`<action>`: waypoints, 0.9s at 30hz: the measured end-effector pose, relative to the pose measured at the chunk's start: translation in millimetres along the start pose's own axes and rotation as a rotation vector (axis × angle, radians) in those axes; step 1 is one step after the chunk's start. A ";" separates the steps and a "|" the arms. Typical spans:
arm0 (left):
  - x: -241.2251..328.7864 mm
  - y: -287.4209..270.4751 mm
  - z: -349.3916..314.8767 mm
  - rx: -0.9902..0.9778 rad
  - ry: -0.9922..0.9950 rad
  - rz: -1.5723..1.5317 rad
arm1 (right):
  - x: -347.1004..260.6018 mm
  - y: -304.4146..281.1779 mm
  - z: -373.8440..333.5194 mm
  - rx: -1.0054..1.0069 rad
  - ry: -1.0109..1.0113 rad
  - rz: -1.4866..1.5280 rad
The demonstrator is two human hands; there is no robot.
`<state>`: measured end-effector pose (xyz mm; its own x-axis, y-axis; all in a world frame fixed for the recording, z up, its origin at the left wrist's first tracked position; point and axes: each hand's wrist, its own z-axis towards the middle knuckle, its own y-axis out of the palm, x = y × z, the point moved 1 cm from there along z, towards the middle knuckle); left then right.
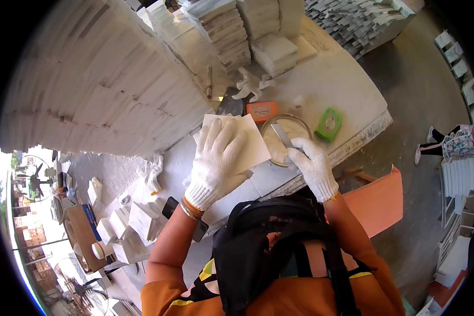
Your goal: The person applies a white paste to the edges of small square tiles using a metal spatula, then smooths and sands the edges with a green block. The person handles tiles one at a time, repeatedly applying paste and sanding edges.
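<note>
Now right hand [313, 163] dips blade [282, 136] into white-filled bowl [275, 124].

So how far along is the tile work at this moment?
Done, apparently: tall stacks of white tiles crowd the bench. In hand: the gloved left hand lies flat on one white tile, while the right hand holds a flat blade in a round dish of whitish paste. Left: none shows on that tile yet.

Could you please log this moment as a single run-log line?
left hand: gloved, flat on white tile | right hand: gloved, holds scraper blade over round bowl | worktable
</note>
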<state>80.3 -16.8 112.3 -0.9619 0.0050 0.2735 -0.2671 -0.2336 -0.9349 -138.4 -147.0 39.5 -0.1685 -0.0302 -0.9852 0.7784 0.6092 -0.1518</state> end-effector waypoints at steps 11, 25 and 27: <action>-38.7 -47.7 -0.3 0.181 -0.039 -0.492 | -60.2 -8.4 3.4 -0.092 0.045 0.076; -66.0 -27.2 1.9 0.209 -0.332 -1.257 | -154.4 10.0 74.5 -0.456 -0.418 -0.198; -62.5 -16.4 -0.1 0.185 -0.392 -1.317 | -163.2 16.4 90.0 -0.573 -0.412 -0.262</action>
<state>144.8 -13.2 110.5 0.0776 0.0567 0.9954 -0.9141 -0.3946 0.0938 -43.7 -203.4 190.7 0.0223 -0.4564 -0.8895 0.2886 0.8548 -0.4314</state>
